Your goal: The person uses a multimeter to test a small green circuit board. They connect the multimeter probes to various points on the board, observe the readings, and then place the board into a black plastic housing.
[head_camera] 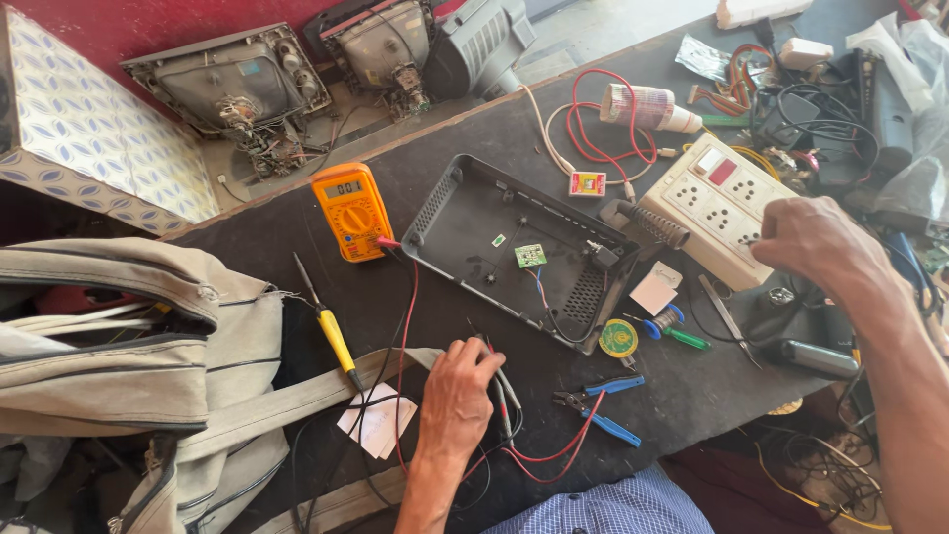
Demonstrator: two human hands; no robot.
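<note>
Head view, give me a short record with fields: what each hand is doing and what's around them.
left hand: rests on the table, fingers on the meter probes
right hand: on the power strip
between hands: open grey casing with a small green board
meter: orange multimeter, leads plugged in
nearby tools: yellow screwdriver, blue pliers
left edge: grey bag

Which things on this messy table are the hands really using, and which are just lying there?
In use:
- left hand resting on the meter probes
- right hand at the white power strip
- orange multimeter, its leads running to the probes

Just lying about:
- yellow screwdriver
- blue-handled pliers
- grey bag
- old picture tubes
- open plastic case
</note>
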